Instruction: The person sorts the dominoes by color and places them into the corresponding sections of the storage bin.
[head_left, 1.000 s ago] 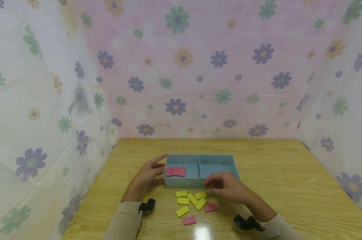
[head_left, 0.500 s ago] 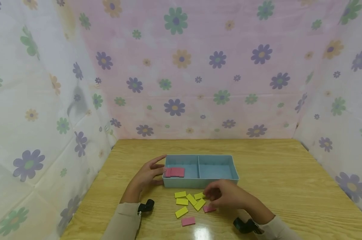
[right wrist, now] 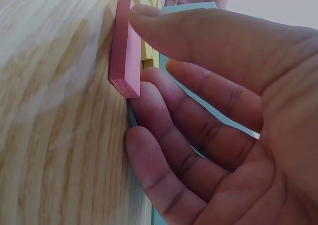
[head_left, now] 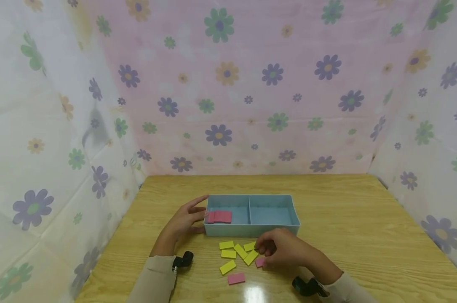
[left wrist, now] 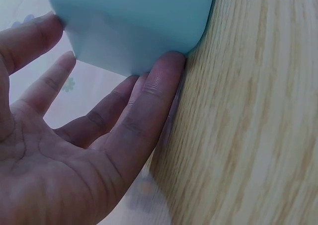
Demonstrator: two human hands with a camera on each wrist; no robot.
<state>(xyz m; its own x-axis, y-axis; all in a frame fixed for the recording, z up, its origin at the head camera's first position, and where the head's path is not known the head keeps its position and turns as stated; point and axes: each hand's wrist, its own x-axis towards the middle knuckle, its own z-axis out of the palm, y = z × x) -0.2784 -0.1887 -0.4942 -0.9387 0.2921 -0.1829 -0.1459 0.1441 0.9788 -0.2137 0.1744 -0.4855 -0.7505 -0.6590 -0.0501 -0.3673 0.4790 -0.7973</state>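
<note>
My left hand (head_left: 184, 219) rests its spread fingers against the left end of a light blue two-compartment box (head_left: 233, 230); the left wrist view shows the fingertips touching its wall. My right hand (head_left: 289, 249) is at the front of the box, low over the table. Its thumb tip touches a small pink domino-like block (right wrist: 126, 51) lying flat, and the loosely bent fingers are close to the block's end. Several yellow blocks (head_left: 228, 267) lie just left of the right hand. A second pink block (head_left: 236, 278) lies nearer the front.
Pink blocks (head_left: 222, 216) lie in the box's left compartment, and a divider (head_left: 249, 210) separates it from the right one. The wooden table (head_left: 338, 210) is enclosed by flower-patterned cloth (head_left: 247, 113) at the back and sides.
My right hand has come down from the front wall of the box to the pink block, now partly covering it. The left hand has stayed against the box.
</note>
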